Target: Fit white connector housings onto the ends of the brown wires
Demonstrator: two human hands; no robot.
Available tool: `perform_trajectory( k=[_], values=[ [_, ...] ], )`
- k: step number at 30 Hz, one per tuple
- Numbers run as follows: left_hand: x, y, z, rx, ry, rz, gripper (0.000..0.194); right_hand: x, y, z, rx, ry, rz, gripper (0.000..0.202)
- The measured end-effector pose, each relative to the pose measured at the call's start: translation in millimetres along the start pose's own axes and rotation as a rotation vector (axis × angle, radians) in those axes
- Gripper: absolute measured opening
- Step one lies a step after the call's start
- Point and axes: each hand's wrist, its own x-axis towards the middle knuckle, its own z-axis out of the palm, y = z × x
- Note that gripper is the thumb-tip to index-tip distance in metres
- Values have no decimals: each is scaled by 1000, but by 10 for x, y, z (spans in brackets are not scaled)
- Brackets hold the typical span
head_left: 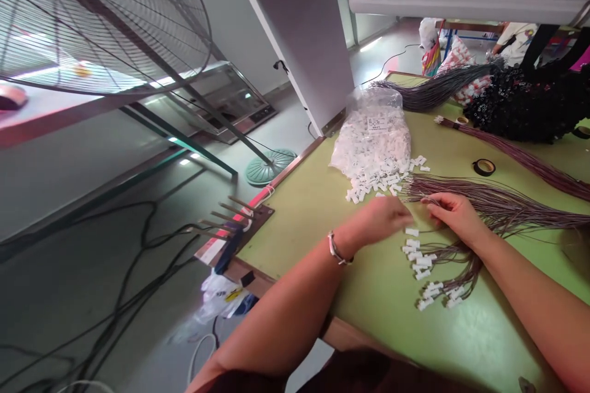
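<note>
— Where do the dark wires (465, 187) lie, and how far along are they?
— Fanned out beside and beyond the right hand (456, 215), many with tips still bare. Nearer the body, below that hand, shorter-looking groups of fitted wires (472, 270) end in white connectors (423, 261). By the look of it, a modest share is capped and most are uncapped; the exact count cannot be told.
— And the hands?
— The right appears to pinch a dark strand between thumb and forefinger. The left hand (385, 218), blurred, has its fingers curled in; whether it grips anything cannot be told.
— What surrounds them?
— Loose connectors (369, 187) spill just beyond the left hand from a clear plastic bag (373, 129). A black tape roll (483, 172) and a reddish wire bundle (516, 150) rest beyond the right, on a green tabletop (295, 233).
</note>
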Motion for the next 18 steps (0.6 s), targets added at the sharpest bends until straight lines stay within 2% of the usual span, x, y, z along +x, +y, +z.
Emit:
perform_trajectory(
  k=[2,3,5,8,12,15,18],
  values=[
    [36,-91,-144,200,142,-136,20,-2,-10,14,9,3,6,29],
    [58,-142,-193,266,147,-174,19,-1,-11,23,4,0,5,25],
    [99,-232,-232,328,84,-187,21,4,1,41,-16,12,1,20],
    [131,-308,-176,361,-1,-153,24,20,44,75,-24,55,-16,16],
    [125,-325,-125,391,4,-135,30,35,86,119,-66,106,-43,11],
    [112,-294,-152,317,64,-125,31,39,70,134,-94,130,-78,9],
    [99,-202,-137,2,138,-231,29,29,27,134,-96,133,-107,10]
  ],
)
